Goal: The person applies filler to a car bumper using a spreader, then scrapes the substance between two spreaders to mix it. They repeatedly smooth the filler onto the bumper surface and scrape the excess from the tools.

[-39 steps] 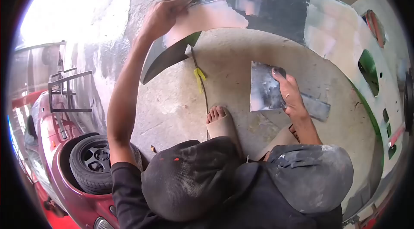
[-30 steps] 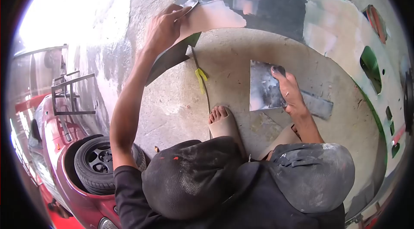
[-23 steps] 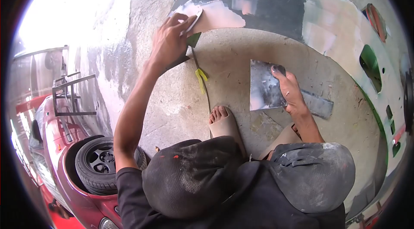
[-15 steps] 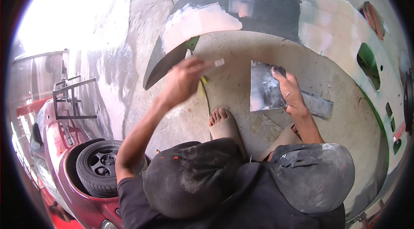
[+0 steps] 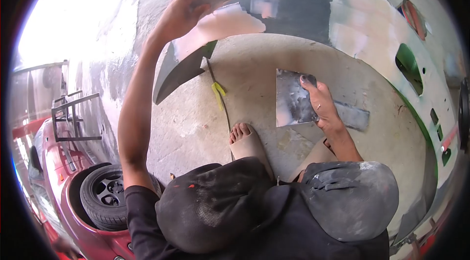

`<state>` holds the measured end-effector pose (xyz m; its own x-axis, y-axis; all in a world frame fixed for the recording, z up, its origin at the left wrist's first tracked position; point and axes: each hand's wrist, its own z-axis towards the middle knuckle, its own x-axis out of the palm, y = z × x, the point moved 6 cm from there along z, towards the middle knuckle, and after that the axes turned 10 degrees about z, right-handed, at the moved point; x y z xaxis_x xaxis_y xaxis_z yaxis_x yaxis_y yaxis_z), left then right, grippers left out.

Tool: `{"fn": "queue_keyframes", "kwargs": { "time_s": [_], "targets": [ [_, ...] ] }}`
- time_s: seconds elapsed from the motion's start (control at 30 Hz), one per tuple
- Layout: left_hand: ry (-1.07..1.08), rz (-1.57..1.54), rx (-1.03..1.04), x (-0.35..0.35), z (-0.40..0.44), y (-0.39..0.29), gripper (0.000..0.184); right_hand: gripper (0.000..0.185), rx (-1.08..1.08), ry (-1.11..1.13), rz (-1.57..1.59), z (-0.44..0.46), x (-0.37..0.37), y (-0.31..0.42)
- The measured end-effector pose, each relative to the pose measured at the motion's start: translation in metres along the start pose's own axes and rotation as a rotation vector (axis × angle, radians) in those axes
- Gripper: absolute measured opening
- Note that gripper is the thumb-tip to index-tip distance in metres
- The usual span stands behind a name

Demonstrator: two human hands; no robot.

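A long curved car bumper (image 5: 306, 13) arcs across the top, dark grey with pale pinkish filler patches. My left hand (image 5: 188, 13) is closed at its left end, over the edge of a pinkish filler patch (image 5: 235, 20). The small putty spreader in its fingers is mostly hidden by the hand. My right hand (image 5: 323, 101) grips a flat square mixing board (image 5: 292, 98), thumb on top, above the floor between the bumper and my knees. Grey and whitish smears cover the board.
A grey strip (image 5: 355, 115) shows behind my right wrist. A dark cord with yellow tape (image 5: 218, 92) runs along the concrete floor toward my sandalled foot (image 5: 247, 145). At left are a red car (image 5: 56, 162), a wheel (image 5: 105, 196) and a metal frame (image 5: 76, 118).
My left hand has moved up and left, from above the floor onto the bumper's filler patch. My right hand keeps its hold on the board; the whole view has shifted slightly.
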<state>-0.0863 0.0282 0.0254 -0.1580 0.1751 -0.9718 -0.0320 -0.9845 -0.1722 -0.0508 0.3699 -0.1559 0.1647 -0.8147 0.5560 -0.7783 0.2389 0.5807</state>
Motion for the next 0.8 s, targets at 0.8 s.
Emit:
{"fn": "queue_keyframes", "kwargs": {
  "time_s": [0.8],
  "targets": [
    [-0.04,0.331,0.153,0.03,-0.042,-0.069,0.047,0.029,0.053,0.033,0.016,0.005,0.005,-0.004]
  ]
}}
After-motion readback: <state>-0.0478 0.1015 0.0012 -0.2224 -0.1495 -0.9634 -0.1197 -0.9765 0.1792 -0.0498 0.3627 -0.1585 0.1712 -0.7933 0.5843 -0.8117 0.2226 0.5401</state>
